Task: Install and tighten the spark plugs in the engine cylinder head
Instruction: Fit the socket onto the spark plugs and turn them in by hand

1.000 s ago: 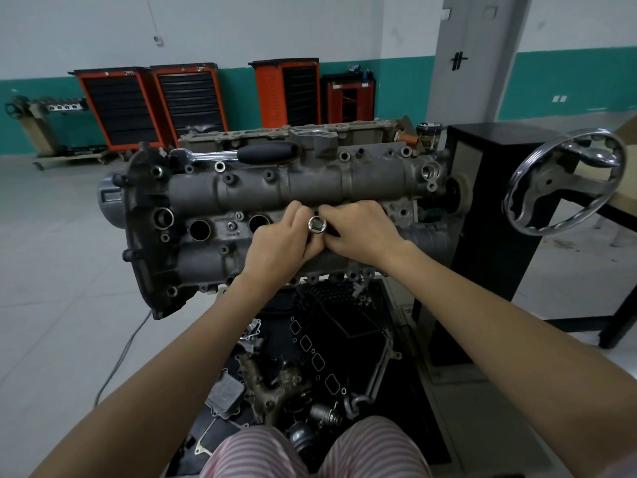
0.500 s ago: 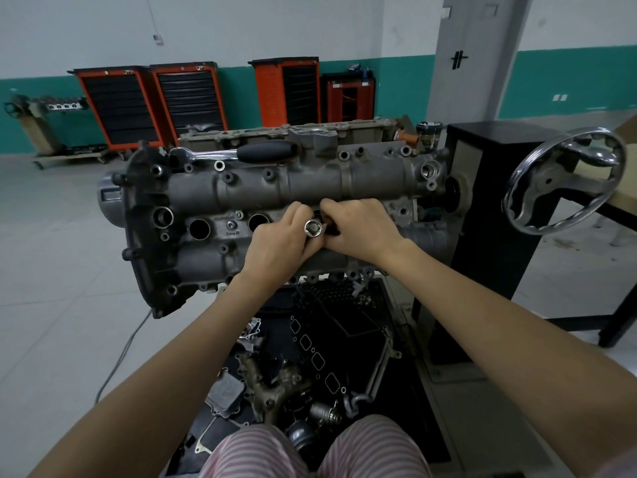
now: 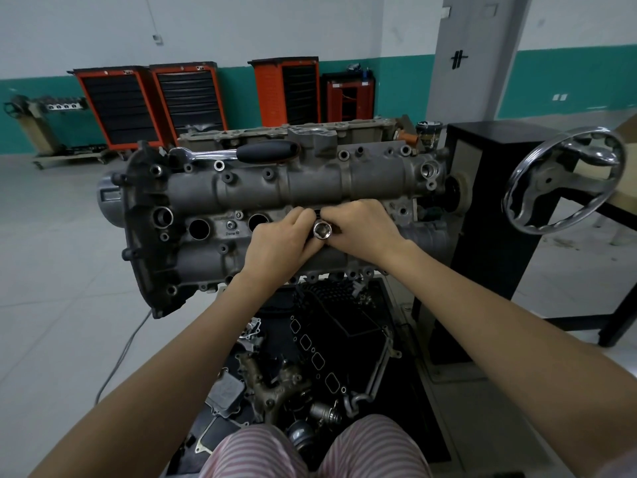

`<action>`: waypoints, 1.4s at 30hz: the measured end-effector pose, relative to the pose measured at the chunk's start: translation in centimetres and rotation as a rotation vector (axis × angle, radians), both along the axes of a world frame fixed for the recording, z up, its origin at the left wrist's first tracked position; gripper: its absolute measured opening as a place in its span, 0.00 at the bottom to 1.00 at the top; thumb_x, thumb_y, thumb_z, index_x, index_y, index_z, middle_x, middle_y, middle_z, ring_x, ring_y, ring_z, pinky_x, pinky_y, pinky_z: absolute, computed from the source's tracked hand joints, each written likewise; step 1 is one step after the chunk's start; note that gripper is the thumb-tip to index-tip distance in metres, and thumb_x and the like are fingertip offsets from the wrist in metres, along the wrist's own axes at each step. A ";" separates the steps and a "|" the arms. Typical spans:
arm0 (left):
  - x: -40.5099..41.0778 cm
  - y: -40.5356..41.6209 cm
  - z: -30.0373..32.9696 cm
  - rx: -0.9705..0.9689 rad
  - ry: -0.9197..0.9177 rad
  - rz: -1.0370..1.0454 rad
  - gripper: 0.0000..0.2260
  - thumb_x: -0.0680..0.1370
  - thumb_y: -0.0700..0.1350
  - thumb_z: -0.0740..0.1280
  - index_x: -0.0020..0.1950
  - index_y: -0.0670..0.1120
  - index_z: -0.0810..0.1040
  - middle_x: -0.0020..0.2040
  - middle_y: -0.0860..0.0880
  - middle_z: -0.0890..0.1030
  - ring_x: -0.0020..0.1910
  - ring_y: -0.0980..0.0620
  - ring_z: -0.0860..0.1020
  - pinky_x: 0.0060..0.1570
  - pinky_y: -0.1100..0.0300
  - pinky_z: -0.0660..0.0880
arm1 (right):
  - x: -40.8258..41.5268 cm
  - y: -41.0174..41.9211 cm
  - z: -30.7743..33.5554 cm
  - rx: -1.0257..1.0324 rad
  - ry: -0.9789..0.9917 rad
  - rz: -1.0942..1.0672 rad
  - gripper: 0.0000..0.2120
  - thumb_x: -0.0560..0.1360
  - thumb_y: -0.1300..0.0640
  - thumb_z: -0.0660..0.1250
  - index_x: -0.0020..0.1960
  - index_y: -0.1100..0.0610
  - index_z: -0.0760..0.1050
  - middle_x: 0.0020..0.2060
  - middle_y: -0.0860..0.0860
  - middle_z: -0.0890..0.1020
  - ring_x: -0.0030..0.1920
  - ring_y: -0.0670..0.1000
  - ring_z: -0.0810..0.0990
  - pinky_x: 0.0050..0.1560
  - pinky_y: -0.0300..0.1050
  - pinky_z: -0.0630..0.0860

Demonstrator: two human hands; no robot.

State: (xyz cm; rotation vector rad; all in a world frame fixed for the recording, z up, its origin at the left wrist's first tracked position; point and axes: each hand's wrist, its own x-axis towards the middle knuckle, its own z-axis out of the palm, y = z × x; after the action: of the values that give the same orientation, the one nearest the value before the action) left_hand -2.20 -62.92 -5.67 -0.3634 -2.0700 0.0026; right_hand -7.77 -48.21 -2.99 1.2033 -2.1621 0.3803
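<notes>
A grey engine cylinder head [image 3: 241, 188] hangs on a stand in front of me, turned on its side. Two open spark plug holes [image 3: 199, 229] show on its left half. At the middle of the head, a chrome spark plug socket [image 3: 322, 230] points its open end toward me. My left hand [image 3: 281, 243] and my right hand [image 3: 362, 229] both grip the socket from either side, fingers curled round it. The plug and the hole under the socket are hidden by my hands. A ratchet wrench [image 3: 241, 152] with a black handle lies on top of the head.
A chrome handwheel [image 3: 565, 181] on the black stand column [image 3: 489, 215] juts out at the right. Loose engine parts and gaskets [image 3: 310, 367] fill a tray below the head. Orange tool cabinets [image 3: 151, 101] line the far wall. A cable [image 3: 120, 357] runs over the floor.
Both hands stay on the socket; the socket's open end has shifted slightly between frames as the fingers work it. Nothing else has moved.
</notes>
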 end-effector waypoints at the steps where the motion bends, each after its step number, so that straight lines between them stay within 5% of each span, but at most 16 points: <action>1: 0.1 0.1 0.1 -0.001 -0.006 0.003 0.15 0.75 0.49 0.59 0.36 0.40 0.73 0.32 0.45 0.75 0.22 0.46 0.71 0.20 0.63 0.59 | -0.1 0.0 0.0 0.010 -0.001 -0.012 0.07 0.70 0.56 0.66 0.39 0.61 0.75 0.34 0.57 0.81 0.38 0.61 0.79 0.33 0.47 0.65; 6: 0.4 0.4 0.3 0.021 -0.032 0.024 0.16 0.75 0.49 0.58 0.36 0.38 0.73 0.33 0.43 0.74 0.20 0.44 0.69 0.17 0.60 0.62 | -0.3 -0.2 -0.2 0.021 0.008 -0.044 0.10 0.70 0.53 0.64 0.46 0.60 0.72 0.37 0.55 0.82 0.40 0.60 0.79 0.33 0.45 0.62; 18: 0.1 0.3 0.3 0.022 0.002 0.041 0.15 0.75 0.50 0.59 0.35 0.41 0.71 0.28 0.47 0.74 0.20 0.46 0.72 0.21 0.64 0.56 | -0.3 0.0 -0.1 0.009 -0.018 -0.007 0.06 0.71 0.57 0.64 0.40 0.60 0.75 0.35 0.57 0.81 0.39 0.61 0.79 0.33 0.46 0.64; 28: 0.6 0.8 0.6 0.074 -0.044 0.028 0.15 0.71 0.50 0.59 0.37 0.37 0.72 0.31 0.43 0.75 0.21 0.43 0.73 0.18 0.61 0.63 | -0.5 -0.2 -0.2 0.014 0.036 0.012 0.12 0.71 0.55 0.65 0.52 0.60 0.72 0.35 0.56 0.81 0.38 0.61 0.79 0.32 0.47 0.66; 36: 0.4 0.6 0.5 0.044 -0.013 0.045 0.16 0.75 0.51 0.59 0.36 0.39 0.71 0.30 0.45 0.75 0.20 0.44 0.72 0.21 0.64 0.58 | -0.1 -0.2 -0.3 -0.068 0.057 0.030 0.08 0.67 0.61 0.69 0.42 0.64 0.73 0.27 0.57 0.79 0.29 0.61 0.78 0.28 0.43 0.62; 42: 0.8 1.0 0.6 0.103 -0.043 0.000 0.15 0.74 0.48 0.59 0.37 0.36 0.72 0.30 0.42 0.74 0.19 0.44 0.71 0.18 0.60 0.64 | -0.5 -0.3 -0.4 -0.010 0.013 -0.011 0.10 0.70 0.53 0.66 0.44 0.60 0.72 0.32 0.55 0.80 0.35 0.59 0.78 0.31 0.45 0.62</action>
State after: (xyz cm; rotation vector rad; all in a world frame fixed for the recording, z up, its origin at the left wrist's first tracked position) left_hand -1.42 -61.95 -5.09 -0.3022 -2.1036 -0.1117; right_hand -8.32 -48.46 -3.38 1.1849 -2.1525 0.3780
